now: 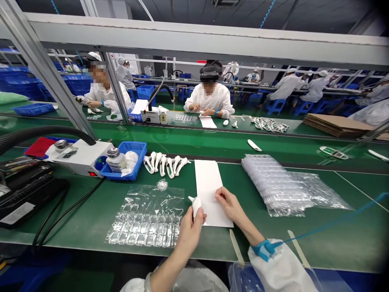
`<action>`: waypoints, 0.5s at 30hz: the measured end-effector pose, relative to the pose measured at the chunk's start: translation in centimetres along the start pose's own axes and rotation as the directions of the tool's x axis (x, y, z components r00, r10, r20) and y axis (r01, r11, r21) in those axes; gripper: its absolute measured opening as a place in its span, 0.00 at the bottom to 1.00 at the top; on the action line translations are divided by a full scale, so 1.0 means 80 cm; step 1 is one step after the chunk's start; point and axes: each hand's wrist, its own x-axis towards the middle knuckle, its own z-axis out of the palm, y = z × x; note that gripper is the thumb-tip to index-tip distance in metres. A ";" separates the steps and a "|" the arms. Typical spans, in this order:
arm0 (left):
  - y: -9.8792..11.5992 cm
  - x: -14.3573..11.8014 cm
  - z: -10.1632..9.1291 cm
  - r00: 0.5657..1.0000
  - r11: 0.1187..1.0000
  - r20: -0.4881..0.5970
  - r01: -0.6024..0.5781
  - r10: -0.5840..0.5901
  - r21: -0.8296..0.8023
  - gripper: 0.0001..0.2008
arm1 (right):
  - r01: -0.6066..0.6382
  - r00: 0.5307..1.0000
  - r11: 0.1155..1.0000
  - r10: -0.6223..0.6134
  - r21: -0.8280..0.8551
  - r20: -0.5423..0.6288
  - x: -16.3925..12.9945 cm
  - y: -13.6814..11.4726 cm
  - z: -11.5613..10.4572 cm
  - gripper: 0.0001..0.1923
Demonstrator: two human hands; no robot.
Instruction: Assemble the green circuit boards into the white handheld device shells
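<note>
Across the lower frame runs a green tabletop (334, 227), one station on a long factory line under a grey metal frame; beyond it sit other workers in white coats at parallel benches with blue crates. At lower centre, the left hand (190, 233) has its grip closed around a small white part (196, 205), held upright just above the tabletop at the left edge of a white sheet (208, 182). The right hand (229, 205) rests on that sheet, fingers curled and pinching at its surface; whether anything lies between the fingertips cannot be told. A blue wrist strap (264, 249) circles the right wrist, its cord leading to the right edge. Left of the sheet lies a clear blister tray (146, 219); above it, a row of white parts (165, 164). A blue bin (138, 148) with a bottle stands upper left of these, beside a white machine (82, 156). A stack of clear trays (273, 182) lies right of the sheet. Faces are blurred; the frame's left edge cuts off the black device there.
</note>
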 end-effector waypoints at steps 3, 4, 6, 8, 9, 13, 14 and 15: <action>0.021 -0.013 0.000 0.998 0.999 0.047 0.042 -0.041 -0.031 0.26 | -0.015 1.000 0.995 0.016 0.102 -0.002 -0.016 -0.035 -0.007 0.11; 0.027 -0.019 -0.001 0.996 0.996 0.063 0.073 -0.070 -0.056 0.28 | -0.023 1.000 0.988 0.020 0.155 0.022 -0.025 -0.051 -0.006 0.11; 0.038 -0.032 -0.004 0.988 0.981 0.070 0.143 -0.135 -0.128 0.29 | -0.060 0.993 0.959 0.031 0.275 0.111 -0.044 -0.085 0.001 0.12; 0.043 -0.043 -0.008 0.980 0.959 0.053 0.198 -0.192 -0.201 0.29 | -0.102 0.978 0.927 0.027 0.362 0.206 -0.060 -0.110 0.014 0.11; 0.043 -0.047 -0.009 0.978 0.952 0.042 0.211 -0.206 -0.223 0.29 | -0.106 0.973 0.923 0.020 0.371 0.230 -0.066 -0.118 0.021 0.11; 0.038 -0.056 -0.014 0.976 0.949 0.018 0.216 -0.218 -0.228 0.28 | -0.060 0.978 0.959 0.001 0.278 0.208 -0.073 -0.126 0.044 0.10; 0.038 -0.057 -0.015 0.976 0.951 0.013 0.216 -0.219 -0.223 0.28 | -0.052 0.979 0.968 0.002 0.244 0.202 -0.072 -0.126 0.047 0.09; 0.037 -0.058 -0.015 0.976 0.951 0.009 0.216 -0.219 -0.223 0.29 | -0.046 0.980 0.975 0.002 0.215 0.200 -0.071 -0.125 0.049 0.09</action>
